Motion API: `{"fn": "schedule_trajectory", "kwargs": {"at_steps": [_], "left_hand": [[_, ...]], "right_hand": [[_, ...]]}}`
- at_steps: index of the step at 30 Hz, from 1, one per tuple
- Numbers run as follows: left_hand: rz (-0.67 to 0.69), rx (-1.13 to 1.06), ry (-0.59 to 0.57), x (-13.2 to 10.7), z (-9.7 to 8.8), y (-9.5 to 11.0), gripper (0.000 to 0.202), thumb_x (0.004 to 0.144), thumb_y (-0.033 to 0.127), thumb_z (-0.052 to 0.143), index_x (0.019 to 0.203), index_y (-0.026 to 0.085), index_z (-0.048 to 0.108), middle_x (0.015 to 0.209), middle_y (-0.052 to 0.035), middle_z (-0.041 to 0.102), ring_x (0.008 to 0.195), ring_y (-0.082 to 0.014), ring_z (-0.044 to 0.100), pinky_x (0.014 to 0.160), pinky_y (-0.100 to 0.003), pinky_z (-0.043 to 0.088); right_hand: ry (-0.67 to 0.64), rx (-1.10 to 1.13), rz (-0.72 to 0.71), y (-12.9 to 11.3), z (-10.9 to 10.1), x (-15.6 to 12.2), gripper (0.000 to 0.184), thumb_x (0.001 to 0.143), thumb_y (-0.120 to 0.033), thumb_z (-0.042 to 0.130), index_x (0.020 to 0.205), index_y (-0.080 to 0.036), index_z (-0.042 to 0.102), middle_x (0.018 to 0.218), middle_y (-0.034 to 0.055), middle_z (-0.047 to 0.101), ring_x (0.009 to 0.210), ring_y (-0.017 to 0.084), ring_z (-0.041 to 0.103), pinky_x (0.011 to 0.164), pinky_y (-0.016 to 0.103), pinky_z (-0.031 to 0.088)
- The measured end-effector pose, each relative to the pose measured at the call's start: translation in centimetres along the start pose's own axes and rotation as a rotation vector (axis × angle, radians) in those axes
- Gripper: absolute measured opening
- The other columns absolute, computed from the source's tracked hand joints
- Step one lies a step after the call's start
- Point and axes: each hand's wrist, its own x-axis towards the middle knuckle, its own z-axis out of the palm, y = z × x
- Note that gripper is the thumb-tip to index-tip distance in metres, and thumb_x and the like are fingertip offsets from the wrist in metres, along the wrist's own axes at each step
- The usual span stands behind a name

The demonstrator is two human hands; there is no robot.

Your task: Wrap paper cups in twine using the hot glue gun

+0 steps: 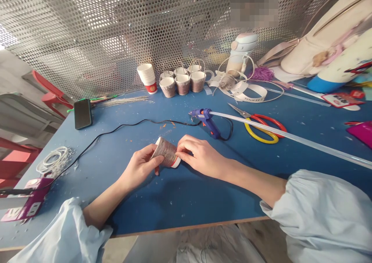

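Subject: one paper cup (166,153), held just above the near middle of the blue tabletop (139,212), between the person's two hands. Cup is tilted, mouth to the upper left, base to the lower right. A grey-brown cord wrap (165,150) covers most of its wall; a white and red strip shows bare at the base.

Left hand (143,161): closed around the mouth end, thumb on the near side. Right hand (200,154): thumb and forefinger pinching at the wrap close to the base; I cannot tell whether a loose cord end sits between them.

Beyond the hands: a blue glue gun (207,121) lies on its side, a long clear glue stick (276,134) running out of its rear to the right. Scissors (258,124) with one red and one yellow handle lie beside the stick, blades slightly parted.

Far edge, before a perforated metal panel (110,34): a stack of paper cups (147,76), then six small handled baskets (182,83) in two rows. Left side: a phone (83,113) and a white coil (55,158).
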Motion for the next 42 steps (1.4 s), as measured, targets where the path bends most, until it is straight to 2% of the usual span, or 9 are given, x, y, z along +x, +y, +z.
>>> {"fn": "schedule_trajectory", "kwargs": {"at_steps": [4,10,20,25,29,32,37,40,42], "left_hand": [[0.028,-0.027,0.004,0.1,-0.2,-0.4,0.015,0.084,0.031,0.062,0.085,0.016,0.063,0.075,0.0013,0.063,0.056,-0.0104,0.058,0.056,-0.025,0.051],[0.033,-0.048,0.126,0.5,-0.5,-0.4,0.012,0.083,0.025,0.06,0.088,0.016,0.064,0.084,-0.0006,0.067,0.066,-0.0137,0.063,0.068,-0.029,0.052],[0.01,-0.112,0.266,1.3,-0.8,-1.0,0.011,0.08,0.023,0.058,0.085,0.015,0.064,0.082,-0.0011,0.068,0.069,-0.0143,0.062,0.071,-0.03,0.051],[0.026,-0.147,0.317,1.7,-1.1,-1.5,0.011,0.08,0.023,0.059,0.087,0.016,0.064,0.088,-0.002,0.068,0.079,-0.0157,0.062,0.073,-0.03,0.051],[0.008,-0.161,0.324,1.9,-1.0,-1.4,0.014,0.078,0.024,0.06,0.088,0.015,0.066,0.086,-0.0021,0.067,0.078,-0.0158,0.06,0.072,-0.029,0.052],[0.006,-0.175,0.352,1.8,-1.0,-1.2,0.015,0.077,0.024,0.061,0.088,0.015,0.066,0.086,-0.0022,0.068,0.076,-0.015,0.06,0.071,-0.029,0.052],[-0.013,-0.182,0.362,1.9,-1.1,-1.0,0.013,0.075,0.024,0.063,0.085,0.015,0.066,0.081,-0.0013,0.068,0.069,-0.0132,0.06,0.068,-0.027,0.05],[-0.005,-0.162,0.361,1.9,-0.9,-1.0,0.015,0.074,0.025,0.063,0.085,0.015,0.066,0.083,-0.0018,0.069,0.068,-0.0135,0.06,0.067,-0.027,0.051],[0.004,-0.143,0.365,1.9,-0.8,-1.1,0.016,0.074,0.026,0.063,0.086,0.015,0.066,0.085,-0.0025,0.069,0.07,-0.0141,0.06,0.068,-0.028,0.051]], "right_hand": [[0.042,0.054,0.023,0.5,-0.1,0.4,0.012,0.09,-0.021,0.056,0.078,-0.018,0.056,0.085,0.0023,0.058,0.072,0.013,0.055,0.068,0.026,0.043],[0.135,0.18,0.118,0.7,-1.0,0.8,0.017,0.093,-0.025,0.049,0.079,-0.018,0.057,0.086,0.0024,0.059,0.068,0.011,0.057,0.068,0.026,0.046],[0.135,0.001,0.098,1.1,-3.0,-0.6,0.013,0.092,-0.026,0.049,0.085,-0.021,0.059,0.088,0.0036,0.064,0.08,0.016,0.061,0.075,0.029,0.048],[0.108,-0.034,0.271,1.9,-4.9,-2.5,0.011,0.086,-0.023,0.049,0.084,-0.022,0.06,0.083,0.0027,0.067,0.073,0.016,0.064,0.065,0.028,0.049],[0.074,0.132,0.493,2.5,-5.4,-2.8,0.012,0.083,-0.026,0.05,0.081,-0.02,0.06,0.072,0.001,0.067,0.067,0.016,0.066,0.065,0.028,0.052],[0.096,0.246,0.539,2.9,-5.3,-2.4,0.011,0.081,-0.025,0.051,0.08,-0.019,0.06,0.074,0.0015,0.067,0.067,0.015,0.067,0.066,0.028,0.054],[0.036,0.121,0.418,2.6,-4.1,-1.9,0.017,0.087,-0.027,0.049,0.09,-0.018,0.063,0.084,0.0046,0.071,0.074,0.017,0.068,0.073,0.032,0.055],[-0.04,-0.15,0.162,2.0,-2.5,-1.0,0.025,0.09,-0.025,0.048,0.107,-0.016,0.064,0.11,0.0111,0.069,0.103,0.023,0.064,0.092,0.041,0.05],[-0.137,-0.298,0.007,1.9,-1.1,-0.3,0.042,0.09,-0.033,0.051,0.126,-0.012,0.056,0.134,0.0171,0.056,0.127,0.029,0.049,0.107,0.048,0.038]]}}
